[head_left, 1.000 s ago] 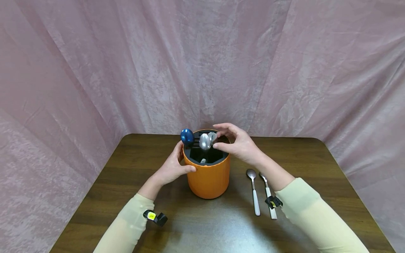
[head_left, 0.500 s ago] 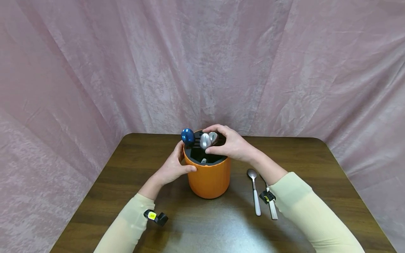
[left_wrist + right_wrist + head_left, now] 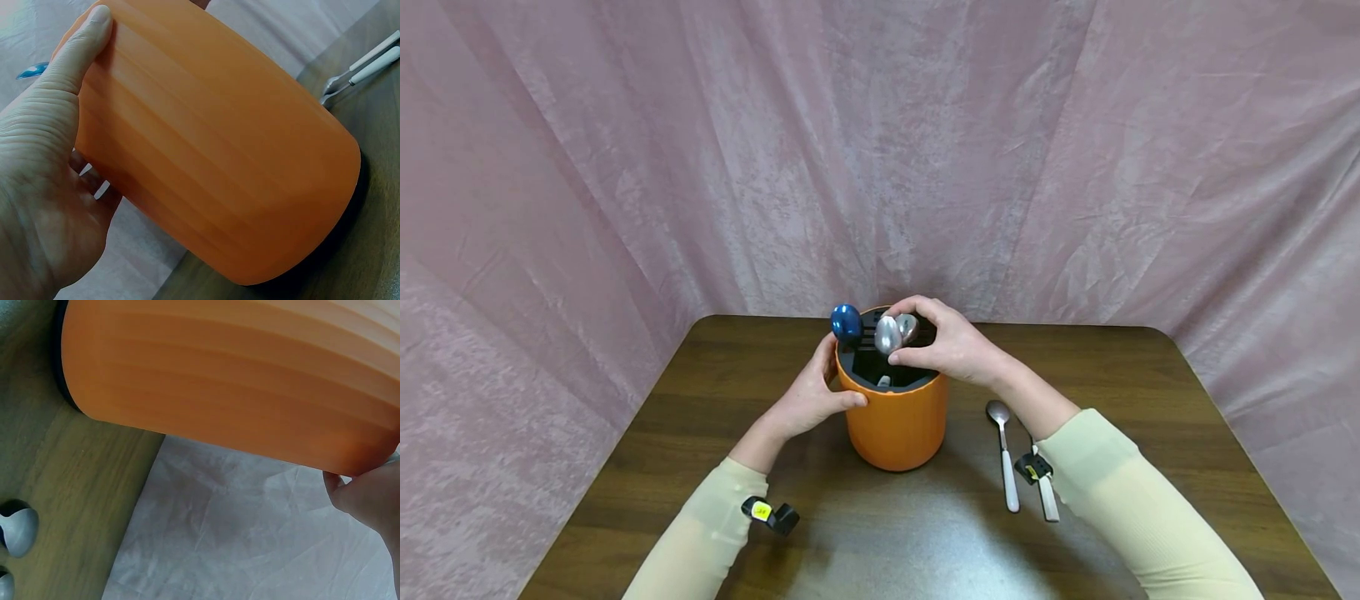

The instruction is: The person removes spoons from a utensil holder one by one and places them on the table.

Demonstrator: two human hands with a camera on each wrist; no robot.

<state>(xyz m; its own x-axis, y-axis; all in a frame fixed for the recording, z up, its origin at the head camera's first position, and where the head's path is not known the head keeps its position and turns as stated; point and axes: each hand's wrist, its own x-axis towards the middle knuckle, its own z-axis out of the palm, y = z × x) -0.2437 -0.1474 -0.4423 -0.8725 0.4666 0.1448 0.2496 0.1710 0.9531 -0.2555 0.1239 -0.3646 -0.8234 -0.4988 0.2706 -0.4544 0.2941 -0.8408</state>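
Note:
An orange utensil holder (image 3: 897,429) with a black slotted top stands upright on the table. My left hand (image 3: 808,398) grips its left side, the thumb over the front near the rim. Two silver spoons poke up from the holder, bowls upward: a front silver spoon (image 3: 887,335) and another spoon (image 3: 908,327) just behind it. With thumb and fingers curled around the front spoon's bowl, my right hand (image 3: 951,342) holds it above the rim. At the holder's left stands a spoon with a blue bowl (image 3: 846,322). The spoons' lower ends are hidden inside.
Right of the holder, a spoon with a white handle (image 3: 1009,479) lies on the wooden table (image 3: 662,417). Beside it lies a second white-handled piece of cutlery (image 3: 1048,500), partly covered by the right wrist's camera. A pink curtain (image 3: 880,150) hangs behind the table.
My right hand has moved left from the rear silver spoon to the front one, its fingers now around that bowl. The left hand has kept its grip on the holder.

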